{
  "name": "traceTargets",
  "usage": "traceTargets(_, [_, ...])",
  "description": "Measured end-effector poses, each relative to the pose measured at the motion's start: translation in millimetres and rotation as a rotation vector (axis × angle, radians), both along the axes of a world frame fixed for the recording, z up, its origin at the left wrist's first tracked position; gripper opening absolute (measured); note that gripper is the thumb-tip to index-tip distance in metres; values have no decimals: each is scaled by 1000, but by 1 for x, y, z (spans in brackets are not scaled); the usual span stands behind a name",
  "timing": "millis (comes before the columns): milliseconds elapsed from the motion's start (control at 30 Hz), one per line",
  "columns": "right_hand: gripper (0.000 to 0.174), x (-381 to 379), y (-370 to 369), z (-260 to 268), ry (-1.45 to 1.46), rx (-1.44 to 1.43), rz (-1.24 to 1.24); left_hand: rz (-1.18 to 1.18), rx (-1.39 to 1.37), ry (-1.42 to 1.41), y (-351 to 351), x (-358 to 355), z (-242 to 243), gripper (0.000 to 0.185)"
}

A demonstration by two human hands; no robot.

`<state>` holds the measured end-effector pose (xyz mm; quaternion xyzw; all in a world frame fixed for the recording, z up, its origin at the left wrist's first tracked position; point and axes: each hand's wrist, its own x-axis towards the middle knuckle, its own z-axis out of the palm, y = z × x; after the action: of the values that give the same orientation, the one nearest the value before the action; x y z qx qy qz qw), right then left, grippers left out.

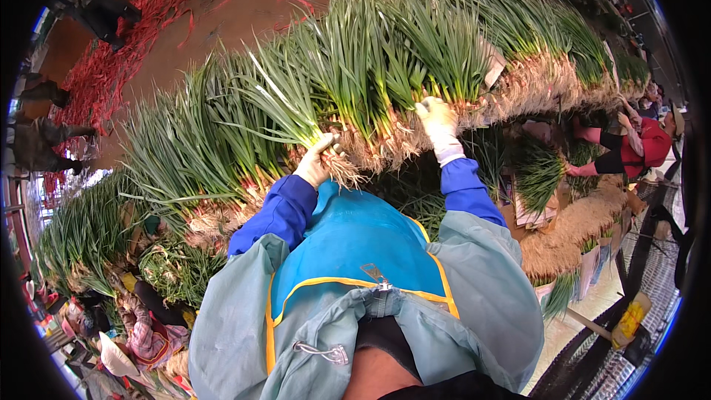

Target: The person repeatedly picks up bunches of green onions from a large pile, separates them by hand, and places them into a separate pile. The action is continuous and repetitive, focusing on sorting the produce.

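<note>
My left hand (321, 164), in a pale glove, is closed around a small bunch of rooted green allium stalks (300, 122), like young garlic or scallions. Its leaves point away from me to the upper left, and its pale roots hang below my fingers. A long bank of the same plants (355, 61) stands before me, leaves up and away, root ends on my side. At the root end of that bank, right of the held bunch, my right hand (437, 119) touches the stalks, also gloved. Its fingertips are partly hidden among the stems, so its grip is unclear.
Red strips (105, 72) litter the brown floor (239, 16) beyond the bank. At right, a person in a red vest (650, 147) handles greens near a root-covered stack (572, 228). Another person (153, 339) works at lower left beside a loose heap of greens (178, 269).
</note>
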<state>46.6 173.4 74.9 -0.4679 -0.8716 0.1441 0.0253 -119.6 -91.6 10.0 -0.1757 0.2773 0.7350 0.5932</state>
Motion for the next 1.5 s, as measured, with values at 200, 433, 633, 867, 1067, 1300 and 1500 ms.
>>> traceTargets(200, [43, -42, -16, -37, -259, -175, 176, -34, 25, 59, 31, 26, 12, 21])
traceTargets(433, [39, -34, -18, -57, -40, -261, 261, -71, -37, 166, 70, 55, 36, 13])
traceTargets(633, [30, -46, 21, -43, -30, -271, 201, -48, -5, 214, 81, 66, 44, 23])
traceTargets(867, [52, 16, 16, 1, 120, -346, 346, -16, 31, 302, 115, 89, 49, 26])
traceTargets(1067, [25, 41, -39, -22, 7, -139, 876, -172, -74, 228, 113, 100, 29, 29])
traceTargets(1300, [37, 17, -21, -40, 800, -2082, -330, -16, 169, 124, 66, 114, 16, 38])
traceTargets(1500, [27, -14, -77, -64, 778, -1775, -388, -42, 43, 12, 48, 116, 11, 38])
